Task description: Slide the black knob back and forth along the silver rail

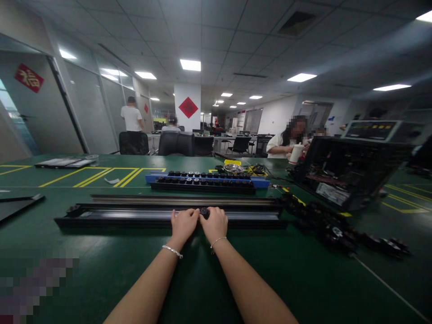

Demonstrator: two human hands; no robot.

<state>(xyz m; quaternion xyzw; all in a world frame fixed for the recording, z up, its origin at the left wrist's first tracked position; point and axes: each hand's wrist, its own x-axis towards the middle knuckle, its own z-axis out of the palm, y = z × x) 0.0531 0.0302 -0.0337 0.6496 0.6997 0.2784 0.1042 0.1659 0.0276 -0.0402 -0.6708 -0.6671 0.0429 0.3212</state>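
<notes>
A small, dark, round part (204, 211) sits between my two hands, above a long black channel (135, 216) with a shiny grey strip along its inside. My left hand (184, 223) pinches the part from the left, thumb and fingertips drawn together. From the other side my right hand (215, 223) closes its fingertips on the same part. Both hands rest over the channel, right of its middle, and partly cover the part, so its exact kind is unclear. A second long black channel (141, 200) lies just behind, parallel to the first.
Beyond the channels lies a blue rail (263, 183) with a row of black parts (202, 182). At right are a heap of black parts (334, 229) and an opened computer case (354, 173). A dark panel (16, 204) lies at left. A co-worker (283, 141) sits across the green table (135, 274).
</notes>
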